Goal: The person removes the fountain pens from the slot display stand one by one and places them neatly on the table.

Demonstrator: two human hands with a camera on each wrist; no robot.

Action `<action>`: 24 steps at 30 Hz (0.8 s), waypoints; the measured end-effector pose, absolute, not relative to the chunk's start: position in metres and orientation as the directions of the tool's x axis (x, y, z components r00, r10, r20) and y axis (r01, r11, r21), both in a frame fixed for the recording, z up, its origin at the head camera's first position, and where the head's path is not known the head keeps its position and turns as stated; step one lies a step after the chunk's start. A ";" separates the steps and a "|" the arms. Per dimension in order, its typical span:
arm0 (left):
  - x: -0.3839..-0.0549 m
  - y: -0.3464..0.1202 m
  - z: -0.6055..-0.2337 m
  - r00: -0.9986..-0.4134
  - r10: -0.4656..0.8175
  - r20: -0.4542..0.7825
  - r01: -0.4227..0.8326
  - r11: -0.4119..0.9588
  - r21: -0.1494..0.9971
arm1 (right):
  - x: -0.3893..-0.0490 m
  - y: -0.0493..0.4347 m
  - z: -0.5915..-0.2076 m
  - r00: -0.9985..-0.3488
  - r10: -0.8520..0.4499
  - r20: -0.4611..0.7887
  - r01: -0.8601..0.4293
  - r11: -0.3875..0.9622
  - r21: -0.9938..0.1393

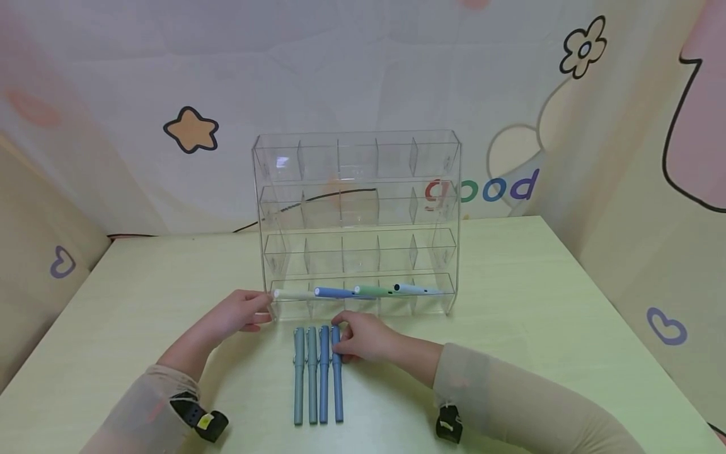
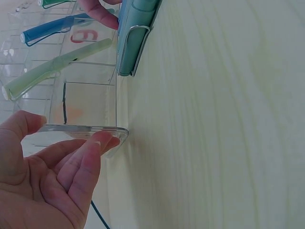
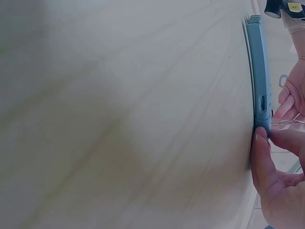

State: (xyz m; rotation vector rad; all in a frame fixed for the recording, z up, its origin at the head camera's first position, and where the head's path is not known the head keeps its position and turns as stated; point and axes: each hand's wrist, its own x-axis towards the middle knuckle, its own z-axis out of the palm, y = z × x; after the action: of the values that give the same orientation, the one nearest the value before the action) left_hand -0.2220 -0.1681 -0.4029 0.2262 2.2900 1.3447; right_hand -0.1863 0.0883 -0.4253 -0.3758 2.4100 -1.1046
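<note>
A clear acrylic rack (image 1: 360,252) with tiered compartments stands upright on the table. At its lower left corner my left hand (image 1: 244,310) grips the side panel, thumb on one face and fingers on the other, as the left wrist view shows. In front of the rack, several capped pens lie side by side: two grey-green pens (image 1: 299,378), a blue pen (image 1: 324,378) and, rightmost, another blue pen (image 1: 338,397). Thumb and finger of my right hand (image 1: 367,337) pinch the rightmost blue pen near its upper end.
Along the lowest tier rest a pale green pen (image 1: 295,294), a blue pen (image 1: 334,292), a green pen (image 1: 371,291) and a pale blue pen (image 1: 416,289), all leaning sideways. A printed cloth backdrop (image 1: 363,69) hangs behind the table (image 1: 510,284).
</note>
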 end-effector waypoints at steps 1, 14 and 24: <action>-0.222 -0.168 -0.403 -0.876 0.366 -0.314 -0.096 0.506 0.857 | -0.186 0.088 -0.425 -0.858 -0.424 -0.291 -0.056 0.640 -0.766; -0.220 -0.168 -0.401 -0.879 0.358 -0.316 -0.098 0.512 0.853 | -0.183 0.102 -0.414 -0.861 -0.441 -0.254 -0.066 0.592 -0.803; -0.221 -0.167 -0.402 -0.879 0.358 -0.315 -0.098 0.511 0.854 | -0.180 0.125 -0.411 -0.854 -0.498 -0.148 -0.179 0.549 -0.817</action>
State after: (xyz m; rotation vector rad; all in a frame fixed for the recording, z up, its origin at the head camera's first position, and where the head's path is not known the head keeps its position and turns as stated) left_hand -0.2205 -0.1673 -0.4017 0.2131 2.2997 1.3406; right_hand -0.1801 0.1251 -0.4107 -0.5541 2.4250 -1.2184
